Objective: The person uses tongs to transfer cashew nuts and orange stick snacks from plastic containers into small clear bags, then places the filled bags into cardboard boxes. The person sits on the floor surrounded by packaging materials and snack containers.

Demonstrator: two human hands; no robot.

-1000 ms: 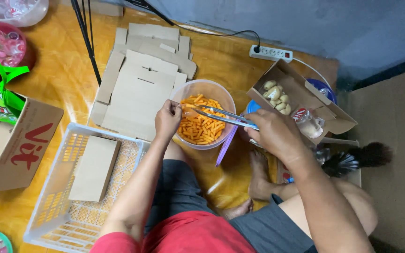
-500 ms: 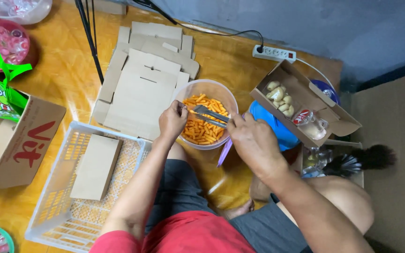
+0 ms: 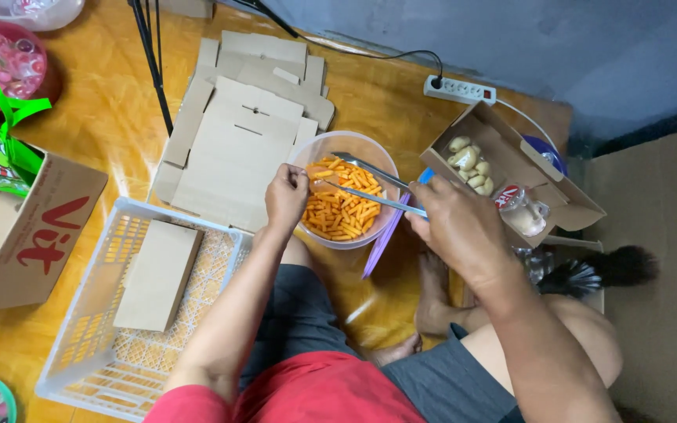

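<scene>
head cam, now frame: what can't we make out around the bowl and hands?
- Left hand: fingertips curl at the bowl rim; what they pinch is too small to tell.
- Right hand: covers the tongs handles, so the grip is hidden.
- Bowl's depth: snacks cover the bottom.
- Open box: pale pieces too small to identify.
- Pink container and basket: cut off by the frame edge.

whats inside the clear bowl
The clear bowl holds a heap of orange stick snacks. Metal tongs held by the right hand reach into it. The left hand covers its near rim; snacks below the top layer are hidden.
</scene>
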